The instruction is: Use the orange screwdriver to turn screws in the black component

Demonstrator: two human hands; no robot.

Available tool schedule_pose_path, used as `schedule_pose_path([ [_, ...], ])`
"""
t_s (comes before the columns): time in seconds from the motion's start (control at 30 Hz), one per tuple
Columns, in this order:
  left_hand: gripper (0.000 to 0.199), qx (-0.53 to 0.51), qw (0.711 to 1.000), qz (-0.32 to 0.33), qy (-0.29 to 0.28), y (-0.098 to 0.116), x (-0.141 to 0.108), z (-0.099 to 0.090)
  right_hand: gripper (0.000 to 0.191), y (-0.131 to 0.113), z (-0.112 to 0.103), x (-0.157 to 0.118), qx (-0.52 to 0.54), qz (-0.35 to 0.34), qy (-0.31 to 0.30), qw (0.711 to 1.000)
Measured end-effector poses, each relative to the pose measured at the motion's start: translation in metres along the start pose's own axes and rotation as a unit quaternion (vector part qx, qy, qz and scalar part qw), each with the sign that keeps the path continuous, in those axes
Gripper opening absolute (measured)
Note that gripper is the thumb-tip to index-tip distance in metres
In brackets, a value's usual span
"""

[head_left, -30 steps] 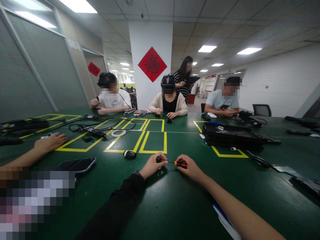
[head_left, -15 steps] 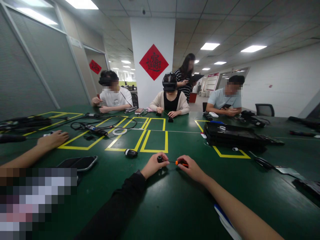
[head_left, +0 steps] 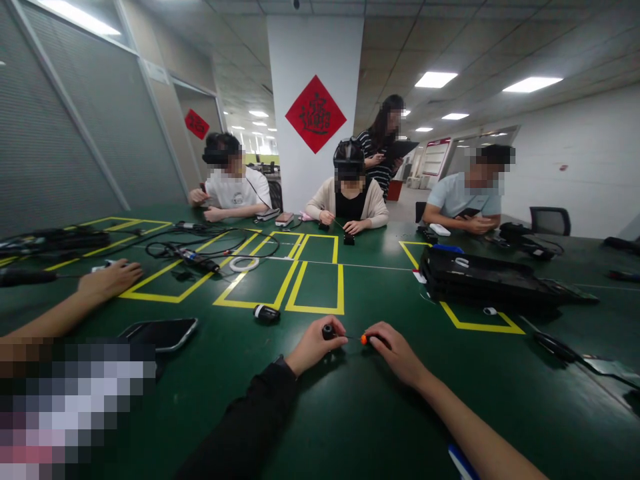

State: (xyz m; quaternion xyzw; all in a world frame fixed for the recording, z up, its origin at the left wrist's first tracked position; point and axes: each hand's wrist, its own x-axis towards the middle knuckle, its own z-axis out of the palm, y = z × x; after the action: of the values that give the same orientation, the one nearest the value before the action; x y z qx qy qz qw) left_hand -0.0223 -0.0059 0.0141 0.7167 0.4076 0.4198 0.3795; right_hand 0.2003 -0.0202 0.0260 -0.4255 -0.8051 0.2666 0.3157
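Observation:
My left hand [head_left: 311,345] is closed around a small black round part [head_left: 328,331], held just above the green table [head_left: 320,413]. Facing it, my right hand [head_left: 397,353] grips a screwdriver [head_left: 364,339] with an orange and black handle, its thin shaft pointing left at the black part. Whether the tip touches the part is hidden by my left fingers. Most of the handle lies behind my right fingers. A little beyond my left hand rests a small black and white object [head_left: 267,313].
Yellow tape [head_left: 341,287] outlines boxes on the table. At left are a phone [head_left: 163,333], tangled cables [head_left: 193,257] and another person's hand [head_left: 113,279]. Stacked black trays [head_left: 500,277] stand at right. Several people are across the table.
The camera view has shifted slightly, so the scene sits further right. Both hands keep their holds; less of the orange handle shows between my right fingers.

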Motion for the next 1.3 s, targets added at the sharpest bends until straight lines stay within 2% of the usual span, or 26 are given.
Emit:
schedule_pose_path([
  [0.17,0.017,-0.003,1.000,-0.007,0.000,0.0030,0.0011,0.0010,0.013,-0.0009,0.0003,0.0011,-0.004,-0.002,0.012,1.000],
  [0.27,0.017,-0.001,1.000,-0.009,0.000,0.0037,0.0016,0.0007,0.020,-0.0024,0.0013,-0.0003,-0.002,0.012,0.025,1.000],
  [0.37,0.017,-0.002,1.000,-0.006,-0.001,0.0040,0.0012,0.0005,0.024,-0.0051,-0.0005,-0.0009,0.004,0.017,0.020,1.000],
  [0.53,0.016,-0.002,1.000,-0.002,0.008,0.0039,-0.0015,0.0014,0.017,-0.0061,-0.0027,0.0000,-0.009,-0.007,0.009,1.000],
  [0.63,0.016,0.007,1.000,-0.003,0.017,0.0036,-0.0032,0.0022,0.015,-0.0041,-0.0006,-0.0007,-0.007,0.001,0.016,1.000],
  [0.8,0.017,0.015,1.000,0.009,0.013,0.0041,-0.0040,0.0029,0.021,-0.0037,0.0001,-0.0037,0.008,0.012,0.014,1.000],
  [1.0,0.018,0.021,1.000,0.016,0.010,0.0048,-0.0054,0.0026,0.020,-0.0020,-0.0010,-0.0036,-0.024,-0.021,0.004,0.999],
  [1.1,0.017,0.026,0.999,0.020,0.012,0.0047,-0.0057,0.0021,0.016,-0.0007,0.0006,-0.0047,-0.022,-0.015,0.013,1.000],
  [1.3,0.018,0.019,0.999,0.021,0.014,0.0035,-0.0045,0.0021,0.020,-0.0032,0.0003,-0.0054,-0.011,0.000,0.014,1.000],
])
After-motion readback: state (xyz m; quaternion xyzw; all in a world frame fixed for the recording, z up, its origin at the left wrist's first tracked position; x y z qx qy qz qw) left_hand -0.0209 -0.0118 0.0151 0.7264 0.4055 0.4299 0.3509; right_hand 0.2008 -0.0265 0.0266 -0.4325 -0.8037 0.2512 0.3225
